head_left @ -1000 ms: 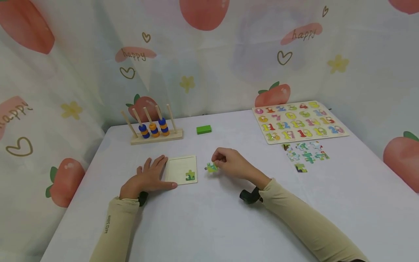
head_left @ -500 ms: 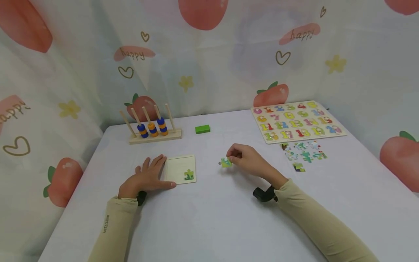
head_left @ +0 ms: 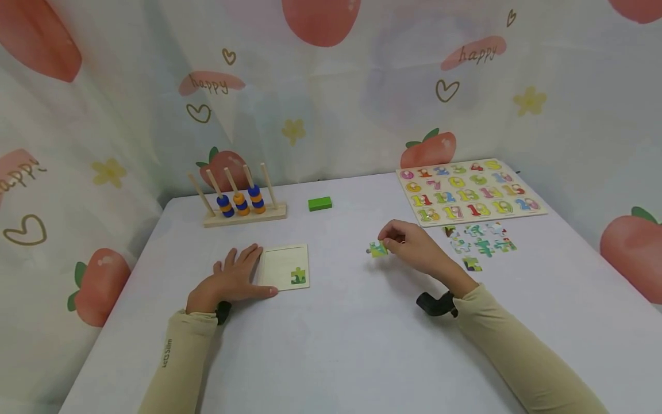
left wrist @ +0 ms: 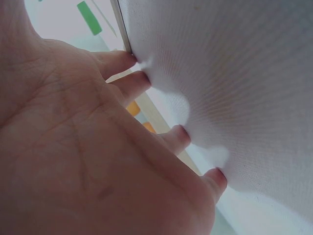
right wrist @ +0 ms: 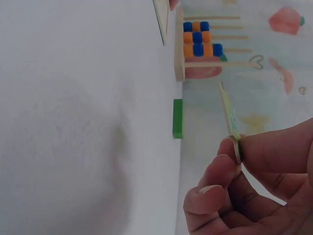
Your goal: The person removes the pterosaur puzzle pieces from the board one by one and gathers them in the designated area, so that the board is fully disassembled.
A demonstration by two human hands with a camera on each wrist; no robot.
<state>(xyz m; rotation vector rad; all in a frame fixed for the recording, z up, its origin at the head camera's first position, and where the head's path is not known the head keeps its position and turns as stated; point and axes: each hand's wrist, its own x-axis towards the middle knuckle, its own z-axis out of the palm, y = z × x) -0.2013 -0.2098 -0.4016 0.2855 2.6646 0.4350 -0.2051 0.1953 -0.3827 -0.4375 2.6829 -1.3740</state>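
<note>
Between thumb and fingertips my right hand (head_left: 418,247) pinches a green jigsaw puzzle piece (head_left: 378,249), held above the table. In the right wrist view the piece (right wrist: 229,115) appears nearly edge-on, its back pale. My left hand (head_left: 234,280) lies spread at the left side of a square wooden puzzle tray (head_left: 274,270), thumb at its lower edge and fingers straight. The left wrist view shows several of its fingertips on the white tablecloth, by the tray's edge. One green puzzle piece (head_left: 298,276) lies in the tray's lower right corner.
Several loose puzzle pieces (head_left: 483,247) lie at the right, below a wooden number board (head_left: 470,192). A peg stand (head_left: 245,217) with blue and orange beads is at the back left. A green block (head_left: 320,203) sits near the table's back edge.
My right hand has moved to the right, away from the tray, carrying the puzzle piece. My left hand has stayed at the tray.
</note>
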